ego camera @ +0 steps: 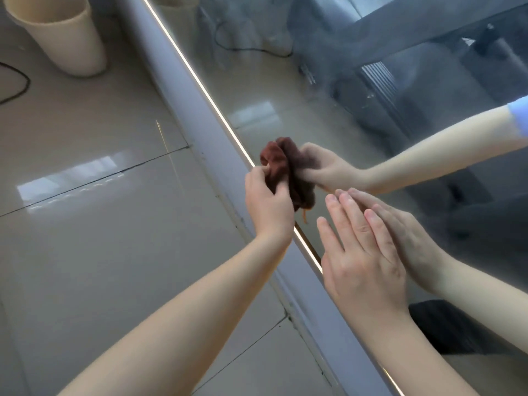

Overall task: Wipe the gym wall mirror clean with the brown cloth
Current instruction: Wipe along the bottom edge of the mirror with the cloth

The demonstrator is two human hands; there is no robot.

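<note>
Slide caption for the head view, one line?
Left hand grips the bunched brown cloth against the hazy wall mirror near its lit edge; right hand rests flat on the glass.

Glossy beige floor tiles point(85, 252) with dark grout lines, bright striped glare point(71, 178) at 9 o'clock. Cream plastic bin point(60, 35) at 11 o'clock, black cable point(17, 84) looping near it. Pale grey skirting ledge point(177, 90) running diagonally from 12 toward 5 o'clock.
</note>
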